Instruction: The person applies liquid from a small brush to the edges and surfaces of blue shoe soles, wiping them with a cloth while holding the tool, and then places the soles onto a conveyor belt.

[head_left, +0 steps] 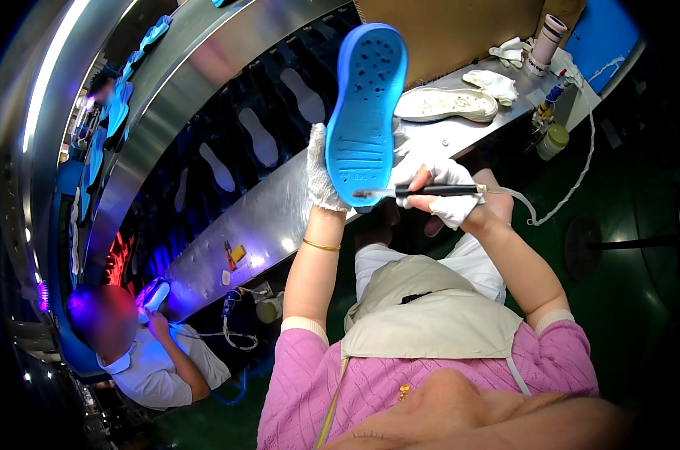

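My left hand, in a knitted white glove, grips the left edge of a bright blue shoe sole. The sole stands nearly upright, its holed toe part up and its ridged heel down. In my right hand, partly gloved with bare fingertips, is a brush with a dark handle. A white tube runs off from the handle's end. The brush tip lies at the sole's heel, seemingly touching it. Just right of the sole, a white shoe part rests on the metal ledge.
Pale insole-shaped pieces lie in the dark line beyond the ledge. White gloves, a pink tumbler and a green-lidded jar are at the right. At lower left a co-worker holds another sole. Pliers lie on the ledge.
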`<action>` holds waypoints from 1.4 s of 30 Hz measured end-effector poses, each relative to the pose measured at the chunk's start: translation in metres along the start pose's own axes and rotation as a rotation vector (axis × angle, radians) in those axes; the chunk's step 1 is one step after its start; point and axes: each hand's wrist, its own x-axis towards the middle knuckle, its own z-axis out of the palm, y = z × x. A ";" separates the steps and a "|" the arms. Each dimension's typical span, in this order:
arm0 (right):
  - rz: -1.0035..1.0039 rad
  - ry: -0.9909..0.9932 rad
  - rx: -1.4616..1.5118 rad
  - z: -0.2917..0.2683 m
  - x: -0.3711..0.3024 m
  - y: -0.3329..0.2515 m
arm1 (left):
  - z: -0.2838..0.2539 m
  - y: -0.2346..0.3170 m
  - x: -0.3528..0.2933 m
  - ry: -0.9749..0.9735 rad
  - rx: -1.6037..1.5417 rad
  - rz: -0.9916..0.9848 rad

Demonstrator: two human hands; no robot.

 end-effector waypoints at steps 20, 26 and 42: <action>0.006 -0.252 -0.520 -0.019 0.035 -0.033 | -0.014 0.015 0.014 0.555 0.655 -0.299; 0.126 -0.206 -0.576 -0.041 0.027 -0.044 | -0.007 0.013 0.010 0.541 0.627 -0.305; -0.419 0.137 -0.471 0.024 0.016 -0.028 | -0.041 -0.036 -0.022 0.322 0.242 0.203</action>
